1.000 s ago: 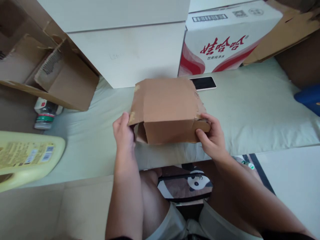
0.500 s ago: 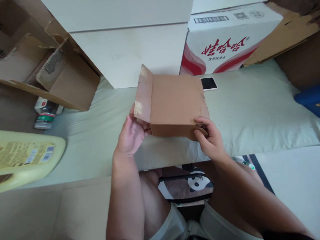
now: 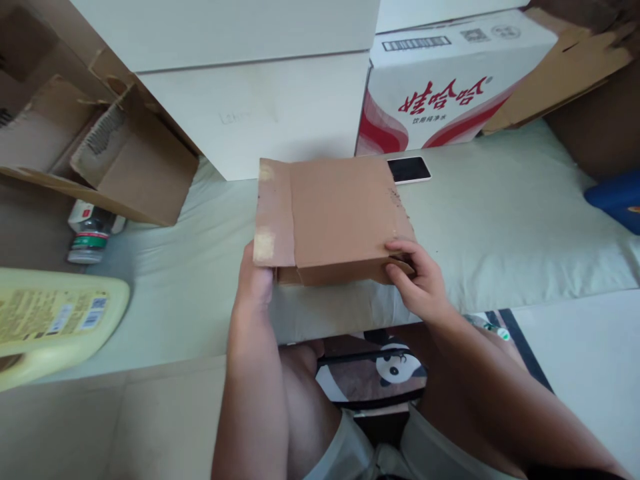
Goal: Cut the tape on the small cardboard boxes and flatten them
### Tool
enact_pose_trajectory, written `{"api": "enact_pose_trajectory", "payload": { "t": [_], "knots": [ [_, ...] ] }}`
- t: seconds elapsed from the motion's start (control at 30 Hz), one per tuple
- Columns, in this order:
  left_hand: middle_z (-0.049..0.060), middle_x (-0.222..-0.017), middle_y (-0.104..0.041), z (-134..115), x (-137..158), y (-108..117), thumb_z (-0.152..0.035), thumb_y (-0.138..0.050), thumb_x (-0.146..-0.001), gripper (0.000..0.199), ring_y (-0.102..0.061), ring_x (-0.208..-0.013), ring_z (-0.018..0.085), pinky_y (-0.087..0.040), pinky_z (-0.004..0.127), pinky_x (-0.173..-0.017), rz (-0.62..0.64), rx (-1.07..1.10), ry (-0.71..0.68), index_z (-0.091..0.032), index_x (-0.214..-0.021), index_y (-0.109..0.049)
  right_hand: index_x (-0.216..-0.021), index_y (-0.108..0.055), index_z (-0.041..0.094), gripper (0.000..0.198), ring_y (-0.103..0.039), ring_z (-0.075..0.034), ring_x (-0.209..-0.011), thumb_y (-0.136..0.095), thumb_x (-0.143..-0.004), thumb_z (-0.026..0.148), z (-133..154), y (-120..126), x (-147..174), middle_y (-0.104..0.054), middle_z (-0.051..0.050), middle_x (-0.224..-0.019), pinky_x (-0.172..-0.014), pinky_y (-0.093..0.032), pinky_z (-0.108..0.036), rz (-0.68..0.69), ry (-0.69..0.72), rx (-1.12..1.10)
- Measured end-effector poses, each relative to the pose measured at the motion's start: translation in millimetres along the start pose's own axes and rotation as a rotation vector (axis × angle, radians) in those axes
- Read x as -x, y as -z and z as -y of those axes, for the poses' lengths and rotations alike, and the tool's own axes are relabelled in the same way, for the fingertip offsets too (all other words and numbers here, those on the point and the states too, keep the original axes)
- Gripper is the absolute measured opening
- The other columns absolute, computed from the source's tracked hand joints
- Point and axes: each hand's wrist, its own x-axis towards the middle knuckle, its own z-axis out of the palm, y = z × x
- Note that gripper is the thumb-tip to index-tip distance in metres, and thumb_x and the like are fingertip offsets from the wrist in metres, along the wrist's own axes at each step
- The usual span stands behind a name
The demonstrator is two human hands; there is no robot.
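Observation:
A small brown cardboard box (image 3: pixel 340 213) lies at the front of the pale green padded surface, its left flap folded outward. My right hand (image 3: pixel 420 273) pinches the box's near right corner, thumb on the front and fingers over the top edge. At the left end, my left hand (image 3: pixel 254 283) reaches under the flap against the box. Its fingers are hidden behind the cardboard, so their grip cannot be made out. Just behind the box's right end lies a phone (image 3: pixel 413 169) with a dark screen.
White boxes (image 3: pixel 250 113) and a red-and-white water carton (image 3: pixel 450 100) stand behind. To the left are an open cardboard carton (image 3: pixel 150 160), a small bottle (image 3: pixel 89 240) and a yellow jug (image 3: pixel 60 327). A blue object (image 3: pixel 615 200) sits at the right edge.
The left flap has swung from raised to nearly flat, level with the top. My left hand has slipped beneath it. The box has shifted slightly left and nearer, my right hand still on its corner.

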Motion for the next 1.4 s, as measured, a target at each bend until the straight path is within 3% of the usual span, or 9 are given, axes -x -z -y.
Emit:
{"api": "enact_pose_trajectory", "payload": {
  "t": [0.17,0.33,0.43,0.5,0.67,1.0,1.17,1.3,1.4],
  "knots": [
    [-0.003,-0.067,-0.066,-5.6,0.1,1.6,-0.039,-0.081,-0.068,0.024,-0.063,-0.066,0.014,-0.049,0.025,-0.060,-0.038,-0.029,-0.053,-0.021,-0.067,-0.067,-0.111,-0.065,0.026,0.025,-0.072,-0.019,-0.085,-0.060,-0.087,0.021,-0.3,3.3,-2.0,-0.074,-0.004,-0.099,-0.075,-0.061,-0.035,-0.016,0.007,0.014],
    [0.004,-0.084,-0.075,-8.4,3.9,-0.7,-0.067,-0.069,-0.076,0.046,-0.073,-0.087,0.023,-0.057,0.031,-0.074,-0.027,0.076,-0.079,-0.021,-0.082,-0.073,-0.112,-0.065,0.026,0.025,-0.072,-0.020,-0.088,-0.058,-0.088,0.020,-0.8,4.6,-2.9,-0.074,-0.005,-0.102,-0.079,-0.061,-0.037,-0.023,0.013,0.059],
    [0.007,-0.092,-0.077,-10.9,7.6,-0.8,-0.065,-0.078,-0.068,0.050,-0.074,-0.098,0.028,-0.058,0.034,-0.079,0.075,0.031,-0.049,-0.022,-0.092,-0.075,-0.112,-0.065,0.026,0.026,-0.071,-0.021,-0.090,-0.058,-0.088,0.020,-3.0,4.1,-2.9,-0.074,-0.005,-0.104,-0.081,-0.060,-0.038,-0.043,0.000,0.065],
    [0.006,-0.085,-0.077,-13.9,9.2,-1.9,-0.056,-0.084,-0.064,0.043,-0.074,-0.091,0.027,-0.057,0.033,-0.072,0.093,-0.007,-0.006,-0.021,-0.087,-0.075,-0.113,-0.065,0.026,0.026,-0.070,-0.021,-0.090,-0.058,-0.088,0.019,-4.2,3.3,-3.1,-0.074,-0.004,-0.102,-0.081,-0.060,-0.038,-0.064,0.003,0.046],
    [0.000,-0.069,-0.071,-19.6,7.3,-8.3,-0.040,-0.084,-0.060,0.026,-0.067,-0.065,0.017,-0.051,0.027,-0.061,-0.020,0.061,0.035,-0.021,-0.074,-0.073,-0.115,-0.065,0.025,0.027,-0.072,-0.020,-0.090,-0.058,-0.089,0.019,-3.5,0.8,-3.3,-0.075,-0.004,-0.102,-0.080,-0.061,-0.036,-0.046,0.019,0.016],
    [-0.001,-0.068,-0.068,-14.8,2.2,-11.2,-0.036,-0.081,-0.066,0.022,-0.062,-0.060,0.013,-0.048,0.024,-0.059,-0.059,0.117,0.003,-0.019,-0.068,-0.068,-0.117,-0.063,0.026,0.027,-0.071,-0.022,-0.102,-0.058,-0.091,0.021,-7.3,-1.8,-2.2,-0.073,-0.007,-0.111,-0.089,-0.060,-0.042,-0.048,0.012,-0.006],
    [-0.002,-0.068,-0.065,-8.4,2.6,-9.4,-0.042,-0.081,-0.071,0.029,-0.062,-0.064,0.013,-0.048,0.024,-0.062,-0.098,0.118,-0.059,-0.019,-0.066,-0.064,-0.118,-0.053,0.028,0.030,-0.070,-0.018,-0.090,-0.060,-0.089,0.021,-12.0,-5.0,-0.1,-0.070,-0.002,-0.098,-0.077,-0.057,-0.034,-0.120,-0.065,-0.101],
    [0.003,-0.082,-0.072,-5.8,6.1,-9.7,-0.056,-0.079,-0.073,0.038,-0.070,-0.081,0.019,-0.053,0.029,-0.071,-0.011,0.101,-0.021,-0.020,-0.081,-0.070,-0.110,-0.045,0.029,0.029,-0.066,-0.015,-0.075,-0.062,-0.087,0.024,-15.1,-6.7,-1.9,-0.066,0.003,-0.085,-0.066,-0.052,-0.028,-0.192,-0.175,-0.198],
    [0.004,-0.082,-0.072,-4.6,6.2,-9.7,-0.058,-0.077,-0.075,0.039,-0.070,-0.082,0.020,-0.053,0.028,-0.070,0.017,0.072,-0.022,-0.020,-0.080,-0.069,-0.114,-0.046,0.028,0.032,-0.064,-0.015,-0.074,-0.063,-0.087,0.026,-17.7,-4.9,-4.4,-0.064,0.003,-0.086,-0.067,-0.052,-0.029,-0.192,-0.180,-0.192]
  ]
}}
